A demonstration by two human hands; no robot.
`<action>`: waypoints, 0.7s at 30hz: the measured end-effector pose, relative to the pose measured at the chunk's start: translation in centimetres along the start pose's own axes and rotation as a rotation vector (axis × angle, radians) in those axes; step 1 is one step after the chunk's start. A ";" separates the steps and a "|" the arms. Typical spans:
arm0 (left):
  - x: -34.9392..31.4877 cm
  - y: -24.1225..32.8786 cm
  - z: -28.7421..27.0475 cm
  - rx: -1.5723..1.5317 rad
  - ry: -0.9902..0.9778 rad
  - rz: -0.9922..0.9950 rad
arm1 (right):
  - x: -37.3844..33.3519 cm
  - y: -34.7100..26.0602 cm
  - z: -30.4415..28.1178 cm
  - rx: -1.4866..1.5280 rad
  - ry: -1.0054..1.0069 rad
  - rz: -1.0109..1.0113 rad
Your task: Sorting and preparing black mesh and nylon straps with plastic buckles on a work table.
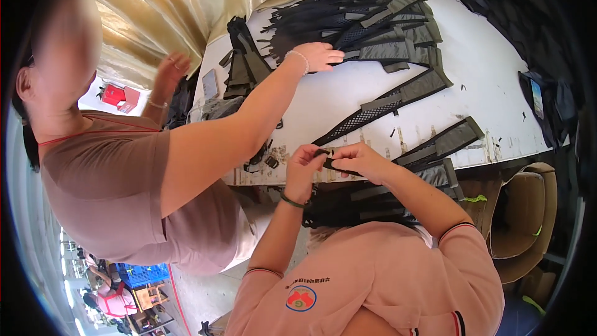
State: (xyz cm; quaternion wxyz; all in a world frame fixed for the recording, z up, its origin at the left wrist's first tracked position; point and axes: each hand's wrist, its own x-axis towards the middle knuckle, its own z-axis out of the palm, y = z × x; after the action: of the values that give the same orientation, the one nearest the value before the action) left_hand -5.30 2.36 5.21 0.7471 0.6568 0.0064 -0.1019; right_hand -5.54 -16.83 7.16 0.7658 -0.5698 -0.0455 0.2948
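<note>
My left hand (303, 167) pinches the end of a narrow black strap (329, 162) at the near edge of the table. Close on its right, my right hand (360, 160) grips the same strap between thumb and fingers. A small fitting may sit between the fingertips, too small to make out. The strap seems to belong to a dark grey and black mesh shoulder strap, though my hands hide the join. One such shoulder strap (398, 96) lies just beyond my hands, and another (443, 142) lies to the right. More dark straps (373, 196) hang over my lap.
A co-worker (118, 180) stands at the left, one hand (317, 57) on a fanned pile of shoulder straps (379, 31). Small black buckles (272, 162) lie near the white table's (479, 87) front edge. Dark fabric (535, 43) covers its right end. A cardboard box (522, 211) stands right.
</note>
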 end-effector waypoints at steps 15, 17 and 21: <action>-2.0 0.6 3.6 0.128 -0.064 0.408 | -2.0 -0.2 -0.6 0.309 0.066 -0.027; -2.1 0.7 3.6 0.266 -0.033 0.522 | -2.4 -0.9 -0.5 0.197 0.044 -0.093; -2.4 1.8 3.9 0.535 -0.017 0.671 | -2.8 -1.0 -0.1 0.106 0.070 -0.146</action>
State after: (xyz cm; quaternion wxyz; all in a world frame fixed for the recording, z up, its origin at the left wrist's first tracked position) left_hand -7.83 -0.89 7.88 0.5424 0.7922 -0.2403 0.1430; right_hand -7.44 -18.50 8.75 0.8153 -0.5337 -0.0444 0.2201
